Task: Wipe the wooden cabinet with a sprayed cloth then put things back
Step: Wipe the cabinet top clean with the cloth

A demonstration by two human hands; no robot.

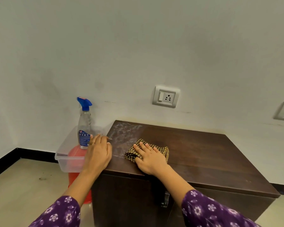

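Wooden cabinet (pixel 195 154): dark brown, set against the far wall, right of centre; top shows a whitish, streaked patch at its far left corner.

Clear plastic tub (pixel 67 154): left of the cabinet, just beside its left edge, resting on a red container (pixel 75 161) that stands on the floor.

Spray bottle (pixel 84 123): clear body, blue trigger head, upright, at the tub's right side; what it stands on is hard to tell.

Left hand (pixel 97 154): open, palm down, fingers spread, laid over the cabinet's near left corner; ring on one finger; holds nothing.

Cloth (pixel 164 151): checked, brown and tan, crumpled, lying on the cabinet top near its left front, just right of the streaked patch.

Right hand (pixel 148 158): flat, fingers extended, pressing down on the cloth, thumb tucked at the cloth's near edge.

Sleeves: purple with a white flower print, at the near edge.

Wall socket (pixel 166 96): on the far wall above the cabinet.
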